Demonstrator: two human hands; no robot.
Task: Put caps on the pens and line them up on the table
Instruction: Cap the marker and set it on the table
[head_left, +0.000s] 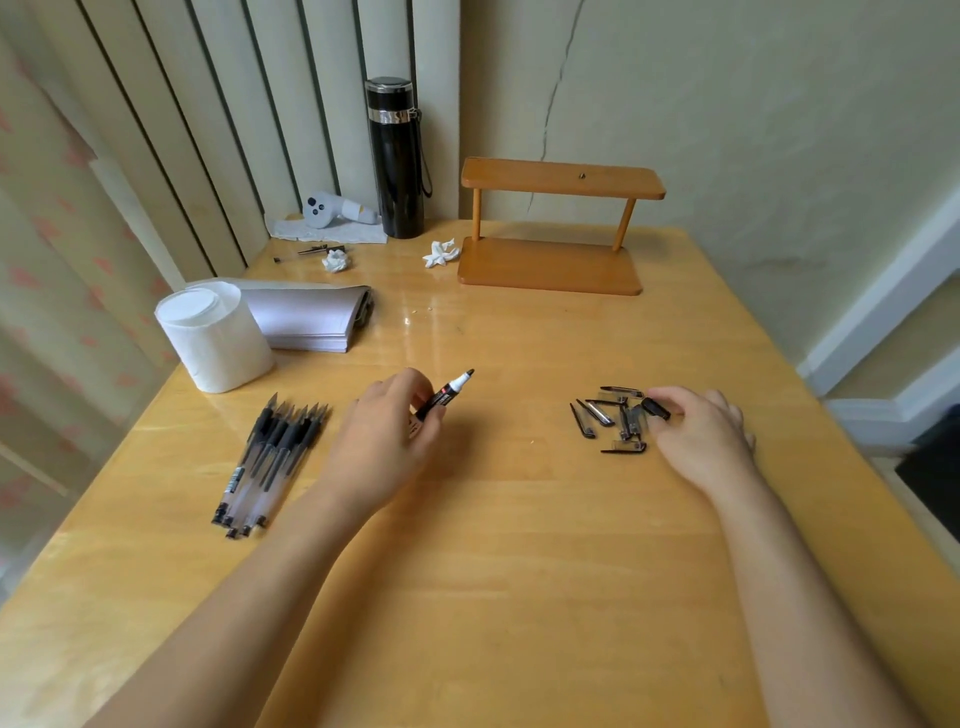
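Left hand (387, 431) grips the marker (440, 400), bare tip up. Right of the marker, the right hand (698, 431) pinches 1 black cap (657, 409) beside the loose caps (610, 418). Best to align cap mouth with tip, then push straight on.

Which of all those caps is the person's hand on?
The stubby solid-black cap, pinched by the right hand at the pile's right edge; the other caps are slim and clipped.
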